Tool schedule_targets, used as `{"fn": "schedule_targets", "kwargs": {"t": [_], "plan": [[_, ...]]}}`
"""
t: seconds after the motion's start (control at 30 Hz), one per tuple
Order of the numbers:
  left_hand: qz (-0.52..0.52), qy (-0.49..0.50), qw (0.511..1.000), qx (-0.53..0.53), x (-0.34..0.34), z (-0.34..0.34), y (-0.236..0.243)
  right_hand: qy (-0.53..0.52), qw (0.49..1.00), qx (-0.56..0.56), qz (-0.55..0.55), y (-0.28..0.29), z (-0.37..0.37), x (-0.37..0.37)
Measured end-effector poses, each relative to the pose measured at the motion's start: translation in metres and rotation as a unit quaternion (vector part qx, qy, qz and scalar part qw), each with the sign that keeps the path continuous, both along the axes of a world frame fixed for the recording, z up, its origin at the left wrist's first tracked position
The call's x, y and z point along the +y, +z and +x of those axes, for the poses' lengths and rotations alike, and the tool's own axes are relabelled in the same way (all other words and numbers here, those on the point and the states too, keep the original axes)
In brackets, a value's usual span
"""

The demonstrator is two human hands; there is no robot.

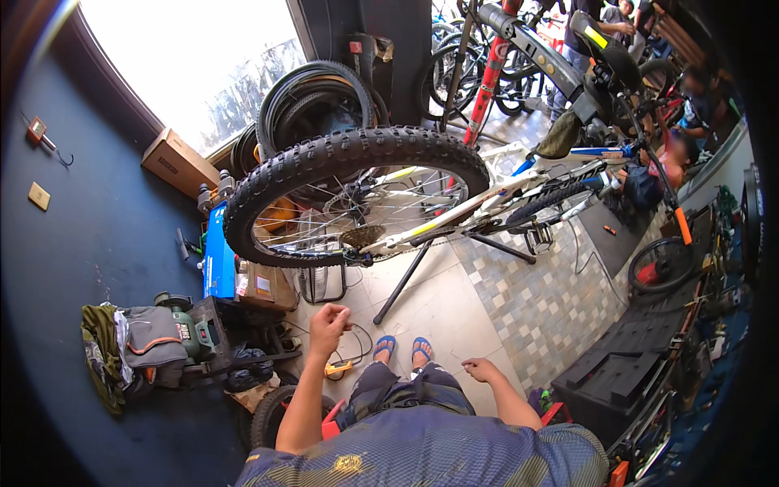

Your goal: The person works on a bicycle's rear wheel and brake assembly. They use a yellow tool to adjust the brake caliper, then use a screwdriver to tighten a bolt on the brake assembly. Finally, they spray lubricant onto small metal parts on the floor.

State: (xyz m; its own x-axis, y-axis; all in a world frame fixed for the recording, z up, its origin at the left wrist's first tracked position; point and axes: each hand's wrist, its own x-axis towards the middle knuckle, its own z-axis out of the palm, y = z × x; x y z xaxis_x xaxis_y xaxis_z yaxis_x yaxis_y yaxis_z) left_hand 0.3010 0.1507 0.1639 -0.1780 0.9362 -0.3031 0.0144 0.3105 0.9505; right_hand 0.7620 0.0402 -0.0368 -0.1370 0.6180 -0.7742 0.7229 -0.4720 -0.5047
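A white mountain bike [442,219] hangs in front of me on a repair stand [491,77], its wheels off the floor. Its knobby rear tire [324,154] and rear cassette [363,236] face me. My left hand [329,327] is raised below the rear wheel, apart from it, with its fingers curled closed. Lower and to the right, my right hand [480,370] has thumb and fingers pinched together. A faint thin line shows near its fingertips. What either hand holds, if anything, is too small to make out.
Stand legs [403,284] spread over the tiles. A yellow-orange device [338,369] with a cable lies left of my feet. At left are a blue box [217,256], a green bench grinder [187,329] and stacked tires [357,89]; at right, a black case [604,373]. People [673,162] sit farther off.
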Motion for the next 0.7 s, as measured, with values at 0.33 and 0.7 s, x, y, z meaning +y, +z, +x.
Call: {"fn": "schedule_targets", "kwargs": {"t": [0.33,0.7], "plan": [[-0.002,-0.265,0.964,0.003,0.012,0.055,0.039,-0.214,0.975,0.003,-0.06,0.0,-0.054,-0.089],[0.091,-0.371,0.924,0.022,0.068,-0.007,0.075,-0.207,0.972,-0.077,0.076,0.04,-0.17,-0.091]]}}
